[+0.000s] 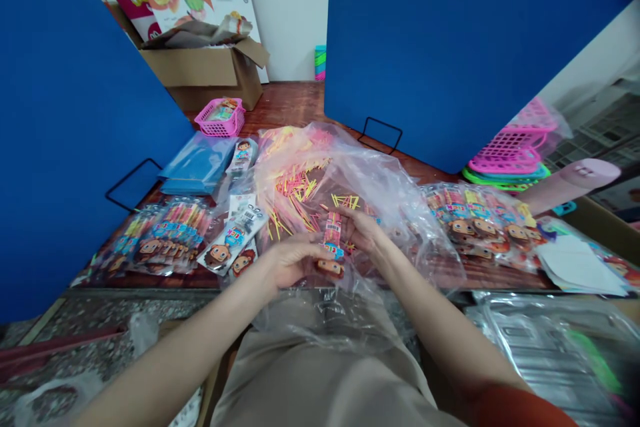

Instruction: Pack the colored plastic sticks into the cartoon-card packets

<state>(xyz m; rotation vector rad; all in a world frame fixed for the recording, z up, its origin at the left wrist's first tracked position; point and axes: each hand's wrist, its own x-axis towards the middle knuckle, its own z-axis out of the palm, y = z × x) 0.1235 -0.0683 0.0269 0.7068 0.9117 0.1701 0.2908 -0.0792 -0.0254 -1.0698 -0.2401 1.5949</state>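
My left hand [290,260] and my right hand [361,230] together hold one small cartoon-printed packet of coloured sticks [333,247], upright, over the near edge of the wooden table [290,103]. The left fingers pinch its lower end, the right fingers grip its upper side. Just behind the hands lies a big clear plastic bag [320,173] strewn with loose pink, yellow and orange sticks [295,187].
Filled packets lie in piles at the left [160,237] and right [480,223]. Empty printed sleeves [235,237], a blue plastic stack [197,163], a pink basket [220,117] and a cardboard box [210,70] sit further back. Blue partition panels [450,33] flank the table. More baskets [510,153] are stacked at the right.
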